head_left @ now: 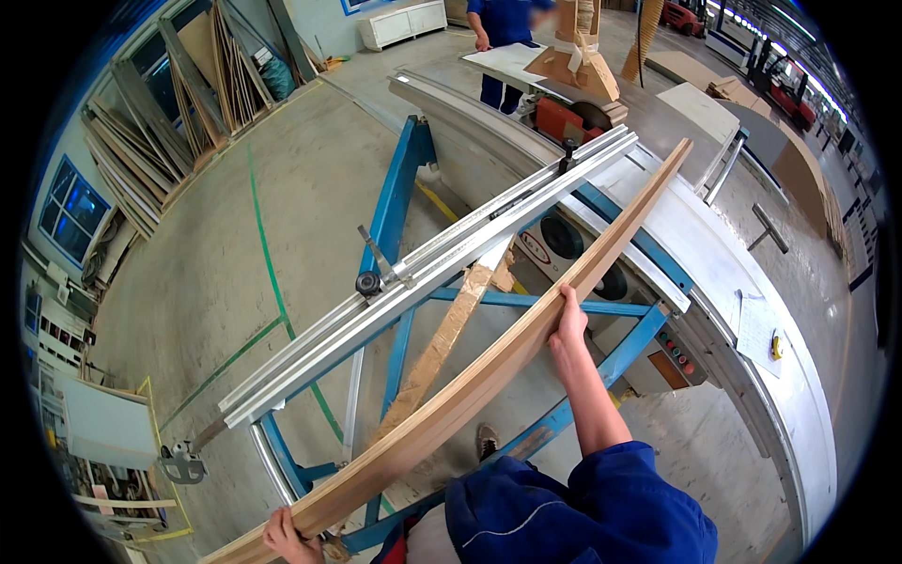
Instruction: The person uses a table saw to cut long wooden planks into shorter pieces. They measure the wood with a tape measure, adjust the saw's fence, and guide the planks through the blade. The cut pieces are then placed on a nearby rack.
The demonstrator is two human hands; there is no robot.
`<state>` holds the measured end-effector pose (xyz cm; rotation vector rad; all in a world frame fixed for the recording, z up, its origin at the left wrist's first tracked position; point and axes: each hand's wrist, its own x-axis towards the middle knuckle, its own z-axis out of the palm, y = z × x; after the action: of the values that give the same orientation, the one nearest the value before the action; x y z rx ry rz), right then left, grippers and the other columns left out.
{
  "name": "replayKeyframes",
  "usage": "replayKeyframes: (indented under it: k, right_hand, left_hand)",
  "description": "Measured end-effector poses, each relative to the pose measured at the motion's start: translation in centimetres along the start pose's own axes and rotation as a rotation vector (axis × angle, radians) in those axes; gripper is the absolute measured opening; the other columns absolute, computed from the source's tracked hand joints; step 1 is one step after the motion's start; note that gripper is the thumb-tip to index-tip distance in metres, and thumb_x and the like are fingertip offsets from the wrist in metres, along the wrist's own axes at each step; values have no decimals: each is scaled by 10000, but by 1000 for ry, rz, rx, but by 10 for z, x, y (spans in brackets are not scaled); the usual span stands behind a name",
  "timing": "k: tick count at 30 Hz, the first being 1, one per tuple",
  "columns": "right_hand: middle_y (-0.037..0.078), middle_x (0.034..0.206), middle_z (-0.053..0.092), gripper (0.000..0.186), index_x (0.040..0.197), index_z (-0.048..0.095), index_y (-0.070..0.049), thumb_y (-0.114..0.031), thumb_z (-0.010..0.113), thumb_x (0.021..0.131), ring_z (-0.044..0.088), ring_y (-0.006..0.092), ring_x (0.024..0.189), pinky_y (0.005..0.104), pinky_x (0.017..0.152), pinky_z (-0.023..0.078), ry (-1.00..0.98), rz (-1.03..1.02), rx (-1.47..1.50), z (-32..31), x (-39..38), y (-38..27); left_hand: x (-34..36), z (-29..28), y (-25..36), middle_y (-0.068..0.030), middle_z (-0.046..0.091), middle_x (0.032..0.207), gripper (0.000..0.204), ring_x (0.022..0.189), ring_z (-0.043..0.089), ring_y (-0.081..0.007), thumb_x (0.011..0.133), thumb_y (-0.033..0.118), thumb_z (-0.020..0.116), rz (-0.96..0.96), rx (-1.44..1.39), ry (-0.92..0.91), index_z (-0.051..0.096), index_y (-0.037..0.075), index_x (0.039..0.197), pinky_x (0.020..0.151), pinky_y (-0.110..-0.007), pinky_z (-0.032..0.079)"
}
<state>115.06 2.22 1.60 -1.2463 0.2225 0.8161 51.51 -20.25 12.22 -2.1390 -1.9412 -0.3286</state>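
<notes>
A long wooden board (pixel 442 406) runs from the lower left up to the right, standing on edge over the saw's blue outrigger frame (pixel 393 188). Near its lower left end, my left hand (pixel 289 538) grips it. Farther up, my right hand (pixel 567 321) is wrapped round the same board, thumb on the upper edge. The board's far end lies over the metal saw table (pixel 723 258). Beyond the board, an aluminium fence (pixel 442 273) with black clamp knobs (pixel 368 283) runs roughly alongside it.
A co-worker (pixel 507 28) in blue stands at the far side by a red blade guard (pixel 568 122). A paper sheet (pixel 757 329) and a tape measure (pixel 777 344) lie on the table at right. Sheet offcuts (pixel 122 169) lean against the left wall. A control panel (pixel 675 357) sits below the table.
</notes>
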Motion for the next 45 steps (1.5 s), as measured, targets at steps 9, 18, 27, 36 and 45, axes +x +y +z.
replayKeyframes:
  k: [9, 18, 27, 36, 45]
  right_hand:
    - [137, 1209, 671, 673, 1339, 580, 70, -349, 793, 858, 656, 209, 987, 338, 765, 524, -81, -452, -381, -18, 45, 86]
    - [245, 1285, 655, 582, 1301, 602, 17, -292, 761, 834, 643, 387, 1186, 436, 1019, 511, -317, -471, -1113, -135, -208, 184]
    - [252, 1285, 624, 539, 1326, 560, -18, -244, 716, 862, 604, 426, 1194, 467, 1027, 503, -488, -612, -1212, -152, -262, 207]
    - [249, 1297, 629, 530, 1322, 560, -13, -263, 710, 879, 599, 420, 1210, 465, 1043, 494, -624, -620, -1155, -149, -247, 209]
    - [247, 1229, 672, 534, 1318, 580, -21, -267, 726, 868, 648, 418, 1132, 458, 991, 529, -648, -524, -1196, -166, -241, 208]
  left_hand:
    - [122, 83, 3, -171, 672, 1148, 663, 1109, 612, -385, 640, 120, 876, 152, -390, -268, 628, 44, 1250, 984, -475, 424]
    - [260, 188, -9, -162, 670, 1250, 791, 1228, 597, -357, 615, 188, 945, 170, -553, -351, 609, 50, 1317, 1065, -515, 405]
    - [257, 206, -22, -156, 501, 1449, 957, 1367, 464, -366, 692, 201, 910, 219, -298, -453, 419, 105, 1508, 1133, -545, 348]
    - [232, 197, -40, -136, 522, 1357, 986, 1329, 470, -365, 695, 219, 908, 119, -259, -351, 408, 146, 1542, 1132, -536, 351]
    - [217, 215, -49, -82, 602, 1266, 813, 1229, 538, -314, 647, 243, 937, 89, -348, -310, 632, 162, 1397, 1068, -521, 389]
